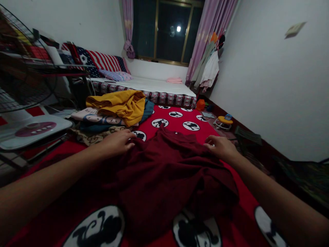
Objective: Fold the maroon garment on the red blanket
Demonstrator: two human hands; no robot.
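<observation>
A dark red shirt lies spread and wrinkled on a red blanket patterned with white ovals and black figures. A small pale tag or button shows at its far edge. My left hand is closed, pinching the shirt's far left corner. Across from it, my right hand has its fingers curled together at the far right edge of the cloth. Just beyond my left hand is a pile of clothes, with a yellow garment on top and a tan patterned cloth low at its side.
A fan stands close on the left, beside a cluttered table. At the back, a bed runs under the window. A yellow-topped stool and a dark folding stool stand along the right wall, near hanging clothes.
</observation>
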